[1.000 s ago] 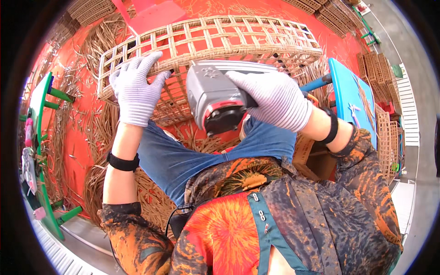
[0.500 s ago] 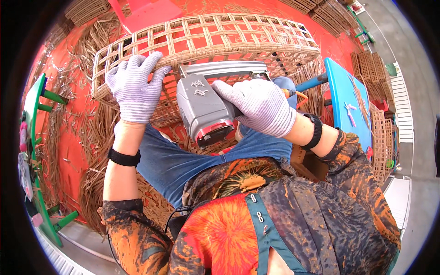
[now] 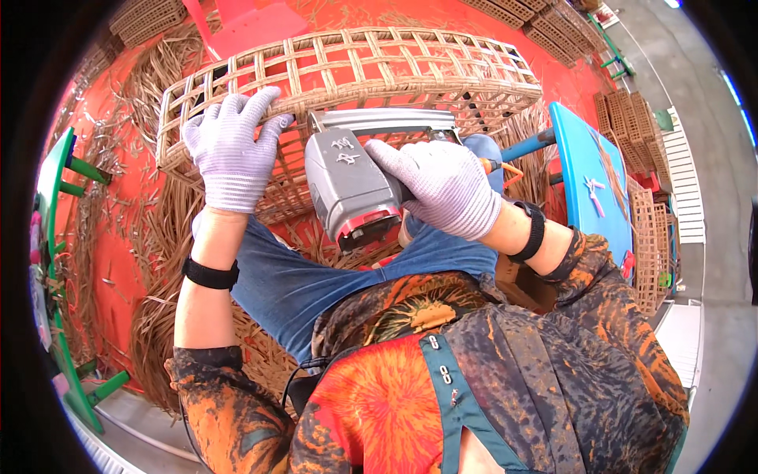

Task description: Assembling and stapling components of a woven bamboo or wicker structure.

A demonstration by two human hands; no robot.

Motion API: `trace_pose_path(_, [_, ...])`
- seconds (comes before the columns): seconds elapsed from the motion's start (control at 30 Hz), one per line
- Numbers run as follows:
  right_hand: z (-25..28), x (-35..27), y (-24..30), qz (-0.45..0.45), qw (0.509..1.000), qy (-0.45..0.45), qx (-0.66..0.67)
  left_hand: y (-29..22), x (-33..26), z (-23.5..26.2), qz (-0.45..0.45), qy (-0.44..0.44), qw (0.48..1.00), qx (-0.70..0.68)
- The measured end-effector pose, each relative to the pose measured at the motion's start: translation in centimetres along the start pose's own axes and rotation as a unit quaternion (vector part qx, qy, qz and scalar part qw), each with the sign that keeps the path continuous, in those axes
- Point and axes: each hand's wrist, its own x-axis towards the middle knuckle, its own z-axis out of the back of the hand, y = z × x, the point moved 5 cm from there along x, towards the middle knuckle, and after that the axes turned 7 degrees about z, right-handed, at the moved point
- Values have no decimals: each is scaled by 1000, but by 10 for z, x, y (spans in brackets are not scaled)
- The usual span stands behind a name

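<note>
A large openwork basket [image 3: 347, 77], woven from tan flat strands, lies across in front of my knees. At its left end my left hand [image 3: 234, 146], in a pale striped glove, holds the near rim, fingers over the weave and thumb apart. My gloved right hand [image 3: 442, 186] is wrapped round the handle of a grey and red air staple gun [image 3: 351, 178]. The gun's long metal magazine [image 3: 383, 120] lies along the basket's near rim, its left end close to my left thumb. Whether the nose touches the weave I cannot tell. An orange air-hose fitting [image 3: 497, 166] shows beyond my right hand.
A blue stool [image 3: 592, 170] at the right carries small pink-handled snips [image 3: 594, 196] and loose strands. Green-framed furniture [image 3: 59, 261] stands at the left. Dry strands [image 3: 162, 308] are heaped on the red floor [image 3: 110, 276]. Stacked woven baskets [image 3: 632, 126] and a red chair [image 3: 245, 24] lie farther off.
The surroundings have shifted slightly left in the picture. Both hands keep their holds, and the staple gun stays at the same part of the basket rim.
</note>
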Motion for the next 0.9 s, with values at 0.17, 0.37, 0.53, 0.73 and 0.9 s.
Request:
trace_pose_path(0.17, [-15, -1, 1, -43, 999, 21, -6, 4, 1, -4, -4, -9, 1000, -20])
trace_pose_path(0.37, [-18, -2, 0, -34, 999, 2, -10, 4, 4, -10, 2, 11, 1000, -11])
trace_pose_path(0.53, [-23, -2, -1, -41, 999, -7, -15, 7, 4, -13, -10, -8, 1000, -24])
trace_pose_path(0.73, [-26, -1, -1, -78, 997, 1, -12, 8, 5, -17, -2, 7, 1000, -21])
trace_pose_path(0.9, [-23, 1, -7, -76, 997, -12, 0, 9, 4, -18, -2, 15, 1000, -14])
